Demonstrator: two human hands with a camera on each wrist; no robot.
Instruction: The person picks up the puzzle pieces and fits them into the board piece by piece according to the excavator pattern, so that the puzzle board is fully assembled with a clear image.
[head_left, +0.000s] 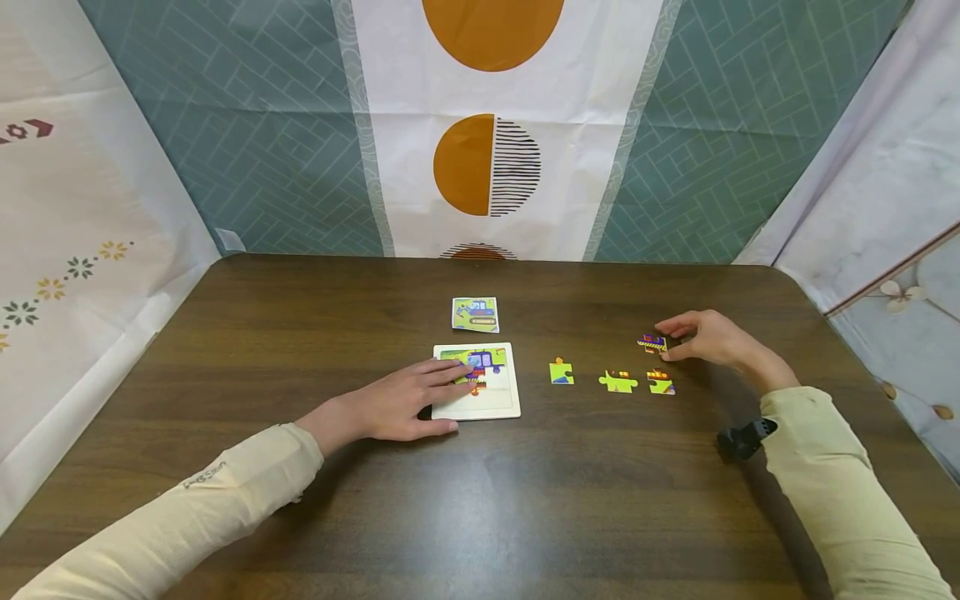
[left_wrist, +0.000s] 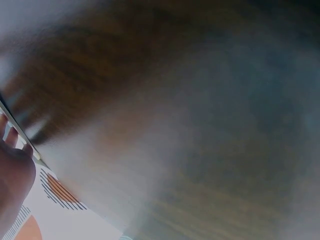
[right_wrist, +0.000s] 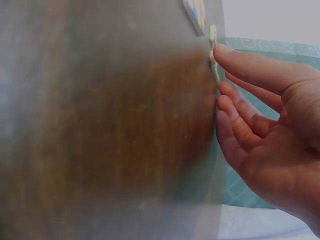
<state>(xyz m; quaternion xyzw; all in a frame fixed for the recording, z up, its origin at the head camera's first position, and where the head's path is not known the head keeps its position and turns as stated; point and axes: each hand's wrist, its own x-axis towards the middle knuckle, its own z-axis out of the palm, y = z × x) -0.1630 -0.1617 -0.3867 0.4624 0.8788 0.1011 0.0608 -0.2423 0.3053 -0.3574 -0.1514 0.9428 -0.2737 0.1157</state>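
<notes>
My left hand (head_left: 405,400) rests with spread, fairly straight fingers on a white-framed puzzle board (head_left: 513,392). Its fingertips lie over fitted pieces with a purple vehicle picture (head_left: 483,360), covering part of them. At the right, my right hand (head_left: 712,340) pinches a purple, red and yellow-striped jigsaw piece (head_left: 651,342) by its edges, thumb on the near side and index finger on the far side. In the right wrist view, the thumb (right_wrist: 245,62) lies against the thin piece (right_wrist: 213,60), low at the tabletop. Just nearer lies a green, red-topped piece (head_left: 662,385).
Two more green pieces lie between the board and my right hand: one with a blue corner (head_left: 559,373) and one with side tabs (head_left: 618,383). A picture card with a digger (head_left: 475,315) lies behind the board. Patterned cloths surround the brown table (head_left: 480,500).
</notes>
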